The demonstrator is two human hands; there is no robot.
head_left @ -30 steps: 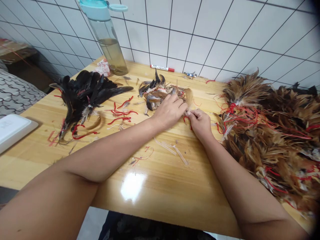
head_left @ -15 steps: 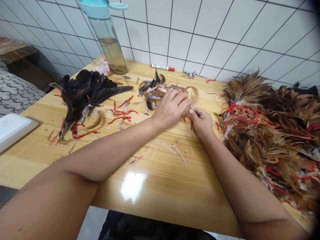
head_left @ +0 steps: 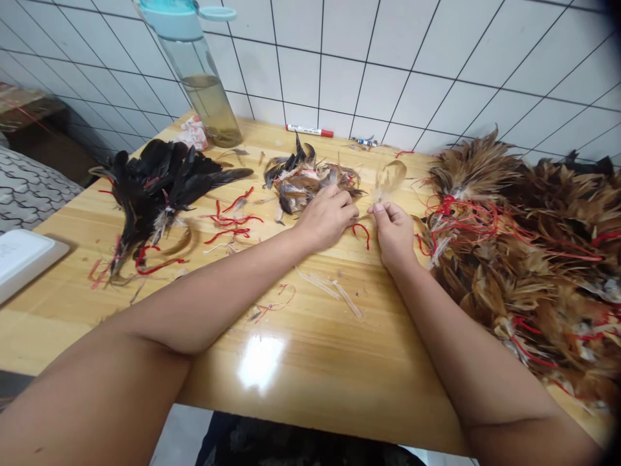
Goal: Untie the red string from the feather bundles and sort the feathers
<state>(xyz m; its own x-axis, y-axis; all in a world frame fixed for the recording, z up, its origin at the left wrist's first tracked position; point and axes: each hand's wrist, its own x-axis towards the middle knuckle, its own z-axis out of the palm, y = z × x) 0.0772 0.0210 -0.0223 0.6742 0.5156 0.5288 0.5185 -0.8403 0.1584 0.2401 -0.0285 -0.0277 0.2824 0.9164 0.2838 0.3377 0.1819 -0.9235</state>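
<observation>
A light brown feather [head_left: 391, 176] stands up from the pinched thumb and fingers of my right hand [head_left: 395, 233]. To its left, my left hand [head_left: 326, 219] rests at the near right edge of a mixed feather pile [head_left: 298, 182], its fingers curled together; what they grip, if anything, is hidden. Just below the gap between my hands lies a short red string [head_left: 361, 233]. More red strings [head_left: 233, 220] are scattered left of my left hand.
Black feather bundles [head_left: 167, 175] lie at the left, brown feather bundles [head_left: 514, 252] with red ties at the right. A water bottle [head_left: 208, 97] and a red marker [head_left: 309, 131] stand and lie near the tiled wall. A white box [head_left: 26, 262] sits at the left edge.
My hands have moved apart slightly. The feather in my right hand now stands clear of the pile, and my left hand has shifted a little down and left.
</observation>
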